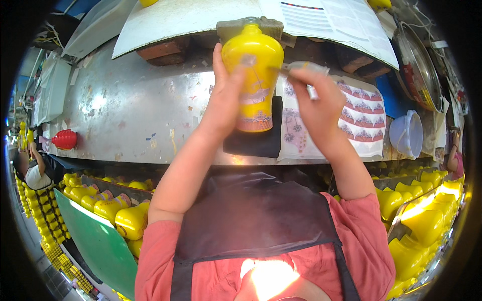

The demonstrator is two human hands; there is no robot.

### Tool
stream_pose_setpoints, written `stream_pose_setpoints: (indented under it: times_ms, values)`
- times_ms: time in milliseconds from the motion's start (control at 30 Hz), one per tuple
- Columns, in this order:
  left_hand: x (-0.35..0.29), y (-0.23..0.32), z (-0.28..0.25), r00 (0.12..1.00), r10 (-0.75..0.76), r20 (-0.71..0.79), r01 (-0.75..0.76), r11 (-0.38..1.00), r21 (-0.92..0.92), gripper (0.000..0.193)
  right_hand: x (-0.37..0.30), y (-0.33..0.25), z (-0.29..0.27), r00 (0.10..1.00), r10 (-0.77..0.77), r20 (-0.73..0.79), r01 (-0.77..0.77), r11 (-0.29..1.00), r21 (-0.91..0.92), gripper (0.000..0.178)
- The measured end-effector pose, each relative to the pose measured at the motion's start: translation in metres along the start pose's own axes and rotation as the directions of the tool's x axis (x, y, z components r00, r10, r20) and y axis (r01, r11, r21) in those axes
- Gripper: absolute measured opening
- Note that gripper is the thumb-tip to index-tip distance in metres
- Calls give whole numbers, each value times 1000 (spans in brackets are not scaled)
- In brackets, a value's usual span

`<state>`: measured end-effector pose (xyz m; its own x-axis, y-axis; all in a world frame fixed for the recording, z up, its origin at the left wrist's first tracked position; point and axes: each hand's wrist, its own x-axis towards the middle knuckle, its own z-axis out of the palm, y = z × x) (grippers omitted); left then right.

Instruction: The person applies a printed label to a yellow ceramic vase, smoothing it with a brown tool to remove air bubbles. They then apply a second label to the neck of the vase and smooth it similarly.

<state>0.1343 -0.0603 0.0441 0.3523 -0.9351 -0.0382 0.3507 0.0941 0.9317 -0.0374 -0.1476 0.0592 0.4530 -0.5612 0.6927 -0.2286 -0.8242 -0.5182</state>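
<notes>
A glossy yellow vase [257,55] lies in front of me, its neck toward a grey-brown block [224,28]. Purplish printed decals [257,97] sit on its side, and a patterned band [255,122] rings its base end. My left hand [225,93] is wrapped round the vase's left side, thumb over the front. In my closed right hand [321,94] is a small tool [307,66] with a pale handle, blurred by motion. Its dark end is at the vase's right edge; whether it touches cannot be told. Beneath the base lies a black cloth [253,144].
Decal sheets [362,113] lie right of the vase, beside a pale blue bucket [405,134]. A red ribbed container [64,139] stands at the metal table's left. White boards [201,20] rest on bricks [163,51] behind. Yellow vases [131,220] fill racks on both sides; another person [37,168] works far left.
</notes>
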Motion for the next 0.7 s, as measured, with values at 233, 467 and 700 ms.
stream_pose_setpoints:
  times_ms: [233,467,700]
  values:
    - [6,-10,-7,999,38,22,-37,999,-27,87,-21,-9,8,996,35,85,-46,990,135,27]
    - [8,-9,-10,998,16,61,-8,993,-121,76,-14,-19,11,999,-10,48,2,986,164,22]
    - [-3,4,-12,981,128,148,-103,981,-165,68,-1,-4,8,979,158,-126,-156,987,27,28]
